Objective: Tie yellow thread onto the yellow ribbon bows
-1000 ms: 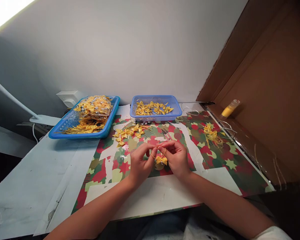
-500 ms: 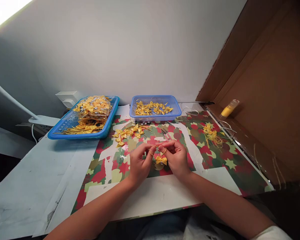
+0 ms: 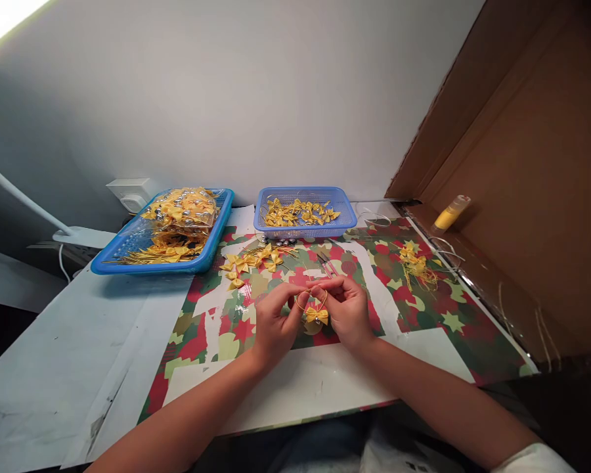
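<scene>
Between my hands hangs a yellow ribbon bow (image 3: 316, 316) with a small silvery bead, on a loop of thin gold cord (image 3: 297, 304). My left hand (image 3: 278, 318) pinches the cord at the top of the loop between thumb and forefinger. From the other side my right hand (image 3: 345, 312) also pinches it, the fingertips nearly touching. The exact crossing of the cord is partly hidden by the fingers. Beyond my hands lie a pair of thread snips (image 3: 328, 265) and a loose group of yellow bows (image 3: 246, 263).
A blue basket (image 3: 207, 259) at the left holds bagged bows and bows on cords. A smaller periwinkle basket (image 3: 305, 230) with bows stands at the back. Right are yellow bows with tangled cord (image 3: 414, 263), a yellow spool-like tube (image 3: 450, 215) and a cardboard wall (image 3: 522, 164).
The fingertips have shifted slightly, and the cord ends at the top of the loop now look drawn closer together. Otherwise the hands and bow stay nearly in place.
</scene>
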`<state>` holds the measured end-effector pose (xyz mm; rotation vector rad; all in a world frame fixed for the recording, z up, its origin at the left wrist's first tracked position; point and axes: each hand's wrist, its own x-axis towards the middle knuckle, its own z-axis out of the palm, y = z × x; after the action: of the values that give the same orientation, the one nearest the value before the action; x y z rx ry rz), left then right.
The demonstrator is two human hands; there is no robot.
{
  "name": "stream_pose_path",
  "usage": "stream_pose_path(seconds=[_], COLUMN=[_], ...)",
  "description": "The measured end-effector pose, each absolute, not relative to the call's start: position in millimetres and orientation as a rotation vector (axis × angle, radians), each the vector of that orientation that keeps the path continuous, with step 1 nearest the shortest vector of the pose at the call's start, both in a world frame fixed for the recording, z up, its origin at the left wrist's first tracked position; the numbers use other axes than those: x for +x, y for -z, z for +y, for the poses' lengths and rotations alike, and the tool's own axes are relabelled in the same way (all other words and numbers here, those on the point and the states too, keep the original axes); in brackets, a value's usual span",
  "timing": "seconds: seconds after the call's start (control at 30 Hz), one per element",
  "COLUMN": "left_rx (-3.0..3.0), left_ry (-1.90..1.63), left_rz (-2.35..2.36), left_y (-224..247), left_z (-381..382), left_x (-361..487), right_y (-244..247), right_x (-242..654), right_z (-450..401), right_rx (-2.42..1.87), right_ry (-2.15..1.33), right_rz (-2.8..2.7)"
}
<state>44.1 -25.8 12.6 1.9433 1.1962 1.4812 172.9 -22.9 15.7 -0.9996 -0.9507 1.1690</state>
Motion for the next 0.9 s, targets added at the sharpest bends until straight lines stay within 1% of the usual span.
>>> stream_pose_path(seconds=[0.9], left_rx=[1.942], left_ry=[-1.450], left_rz=[1.260], left_y=[-11.4], left_z=[-24.5], left_x=[42.9], right_y=[-11.0], right_x=[171.4], right_z=[-24.2], right_rx=[-0.937], right_ry=[-1.173], right_rz=[-1.002])
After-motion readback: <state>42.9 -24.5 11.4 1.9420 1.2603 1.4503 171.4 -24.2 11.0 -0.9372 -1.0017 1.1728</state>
